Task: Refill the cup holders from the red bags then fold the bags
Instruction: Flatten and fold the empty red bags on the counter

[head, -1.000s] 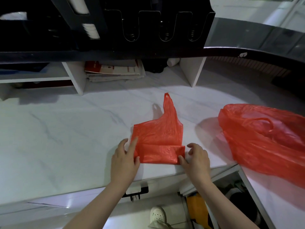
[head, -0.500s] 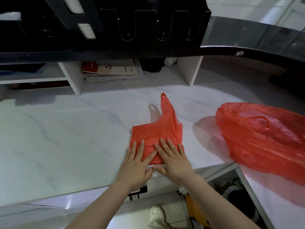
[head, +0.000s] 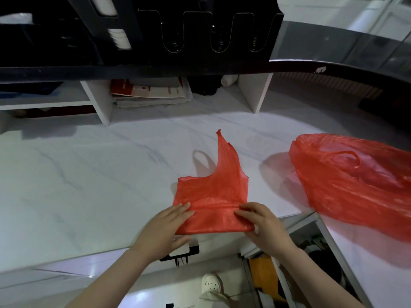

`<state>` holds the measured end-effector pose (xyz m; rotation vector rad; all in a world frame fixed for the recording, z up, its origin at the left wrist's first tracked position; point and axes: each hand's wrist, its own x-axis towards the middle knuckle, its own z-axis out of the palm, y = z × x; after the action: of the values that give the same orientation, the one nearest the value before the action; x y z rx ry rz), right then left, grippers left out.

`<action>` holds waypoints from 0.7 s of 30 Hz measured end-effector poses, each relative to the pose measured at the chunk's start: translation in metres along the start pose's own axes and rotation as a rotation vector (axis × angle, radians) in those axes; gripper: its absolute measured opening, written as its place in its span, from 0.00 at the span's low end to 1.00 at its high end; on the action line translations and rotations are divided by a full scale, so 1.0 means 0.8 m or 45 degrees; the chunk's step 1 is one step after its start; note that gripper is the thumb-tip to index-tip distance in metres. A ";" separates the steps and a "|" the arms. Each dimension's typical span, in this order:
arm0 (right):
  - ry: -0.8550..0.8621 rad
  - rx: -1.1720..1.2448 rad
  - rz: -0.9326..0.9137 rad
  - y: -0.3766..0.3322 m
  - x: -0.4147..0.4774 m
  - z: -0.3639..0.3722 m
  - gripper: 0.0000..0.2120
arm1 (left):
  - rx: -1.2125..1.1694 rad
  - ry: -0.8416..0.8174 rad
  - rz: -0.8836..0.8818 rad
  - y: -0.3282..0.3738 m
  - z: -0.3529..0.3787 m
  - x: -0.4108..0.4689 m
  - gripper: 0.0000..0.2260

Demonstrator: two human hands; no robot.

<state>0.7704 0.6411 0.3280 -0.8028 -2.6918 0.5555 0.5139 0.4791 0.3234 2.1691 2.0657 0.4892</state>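
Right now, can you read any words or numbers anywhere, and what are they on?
The stack of red-and-white printed papers: some print, too blurred to read.
The flat red plastic bag and the crumpled red plastic bag: no print visible.
Nothing else readable.

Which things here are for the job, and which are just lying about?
Job: folded bag, loose bag, cup holders, left hand, right hand.
Lying about: papers, shoe.
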 end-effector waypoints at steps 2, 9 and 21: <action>0.054 0.101 0.117 -0.002 0.003 -0.007 0.15 | -0.200 0.015 -0.098 -0.010 -0.006 -0.001 0.22; 0.140 0.377 0.649 -0.008 0.035 0.002 0.07 | -0.501 0.294 -0.758 -0.006 -0.006 0.031 0.07; 0.251 -0.186 0.496 -0.015 0.055 0.018 0.24 | 0.017 0.306 -0.639 0.016 -0.001 0.076 0.27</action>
<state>0.7237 0.6530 0.3269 -1.3618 -2.4257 0.3388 0.5272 0.5379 0.3371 1.5626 2.6220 0.6946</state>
